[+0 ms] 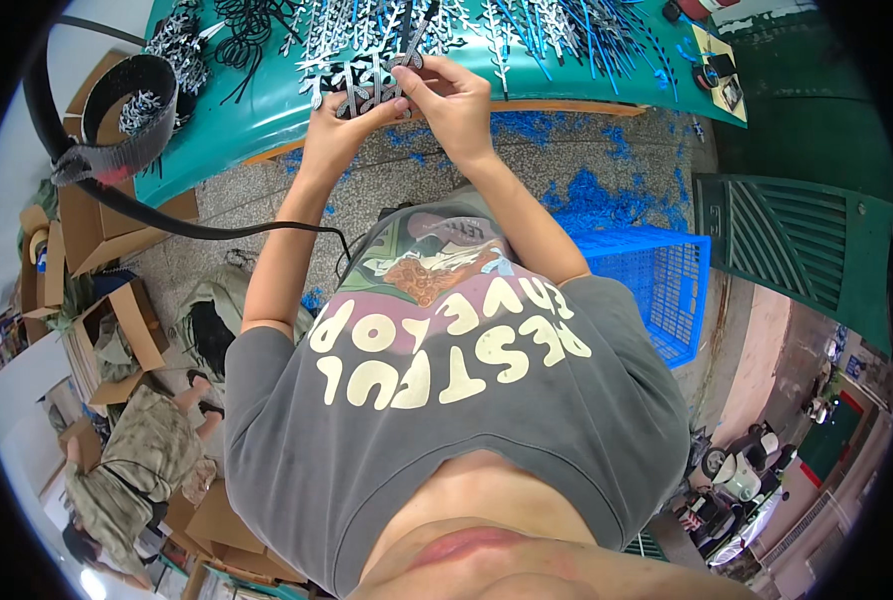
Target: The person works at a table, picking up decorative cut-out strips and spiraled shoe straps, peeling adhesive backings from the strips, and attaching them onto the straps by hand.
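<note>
Over the front edge of a green table (228, 138), my left hand (338, 138) and my right hand (454, 112) are closed on one flat black and grey piece with a branching, lattice-like pattern (371, 88). My left hand grips its near left part with the thumb on top. At the right end, my right thumb and fingers pinch it; some fingertips are hidden behind it. Just beyond lie rows of similar pale and black branched strips (356, 32). Bare blue strips (594, 45) are mixed in at the right.
A coil of black cord (249, 30) and a clear tub (131, 125) are at the left. Blue scraps (606, 195) litter the floor before a blue crate (671, 290). Cardboard boxes (116, 235) and another person (141, 455) are at the lower left.
</note>
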The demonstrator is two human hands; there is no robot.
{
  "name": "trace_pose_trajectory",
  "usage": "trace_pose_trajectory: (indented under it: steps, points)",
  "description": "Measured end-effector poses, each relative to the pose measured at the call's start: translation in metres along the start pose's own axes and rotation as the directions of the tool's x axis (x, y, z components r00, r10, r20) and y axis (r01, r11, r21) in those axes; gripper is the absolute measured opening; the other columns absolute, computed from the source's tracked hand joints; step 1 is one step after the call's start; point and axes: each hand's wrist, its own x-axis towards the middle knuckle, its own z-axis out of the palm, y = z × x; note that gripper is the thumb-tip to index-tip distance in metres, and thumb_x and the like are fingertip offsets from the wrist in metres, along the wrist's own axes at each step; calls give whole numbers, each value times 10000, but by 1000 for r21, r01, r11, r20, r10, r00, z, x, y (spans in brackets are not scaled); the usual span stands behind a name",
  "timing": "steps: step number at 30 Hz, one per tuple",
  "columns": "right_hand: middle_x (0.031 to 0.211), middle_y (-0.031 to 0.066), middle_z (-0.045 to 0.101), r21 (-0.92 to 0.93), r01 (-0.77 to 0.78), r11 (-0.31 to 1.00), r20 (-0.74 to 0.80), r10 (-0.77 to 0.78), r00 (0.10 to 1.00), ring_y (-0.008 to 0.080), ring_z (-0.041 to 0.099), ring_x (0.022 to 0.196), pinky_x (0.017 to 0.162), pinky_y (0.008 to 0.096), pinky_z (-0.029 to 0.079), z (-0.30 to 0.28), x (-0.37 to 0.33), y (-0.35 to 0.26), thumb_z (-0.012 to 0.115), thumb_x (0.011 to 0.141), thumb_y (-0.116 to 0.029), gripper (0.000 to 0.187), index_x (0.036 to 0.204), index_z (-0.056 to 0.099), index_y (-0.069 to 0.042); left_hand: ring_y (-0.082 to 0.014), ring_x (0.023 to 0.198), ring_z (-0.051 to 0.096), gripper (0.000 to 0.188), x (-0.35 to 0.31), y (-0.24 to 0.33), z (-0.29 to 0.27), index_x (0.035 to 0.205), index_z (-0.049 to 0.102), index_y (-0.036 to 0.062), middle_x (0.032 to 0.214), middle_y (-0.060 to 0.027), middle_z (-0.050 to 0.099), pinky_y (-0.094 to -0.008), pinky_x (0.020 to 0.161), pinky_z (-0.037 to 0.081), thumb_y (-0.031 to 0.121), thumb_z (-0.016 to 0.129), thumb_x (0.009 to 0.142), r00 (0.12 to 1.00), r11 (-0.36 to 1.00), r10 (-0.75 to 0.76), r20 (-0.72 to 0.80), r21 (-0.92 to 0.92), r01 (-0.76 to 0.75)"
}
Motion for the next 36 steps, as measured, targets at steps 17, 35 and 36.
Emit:
trace_pose_trajectory:
  steps: [17,35,36]
  points:
    - [877,27,646,-12,113,993,82,-112,990,44,563,690,501,191,428,-36,21,-29,709,750,-163,158,878,698,-71,-110,768,628,156,-18,-9,-2,897,671,19,848,-60,676,-233,715,488,86,682,756,981,1000,3,193,6,-4]
    - [828,81,671,98,-54,994,140,40,989,97,616,671,526,219,496,-71,68,-16,683,754,-70,143,875,681,7,-94,771,615,172,12,13,37,915,669,0,867,-50,670,-228,706,496,59,682,753,984,986,42,174,149,-69]
    - [819,81,670,104,-68,992,138,53,989,95,612,659,531,218,497,-74,74,-15,691,745,-62,143,868,680,12,-94,771,615,172,18,15,40,915,669,0,867,-50,670,-228,706,496,59,682,753,984,986,46,170,153,-72]
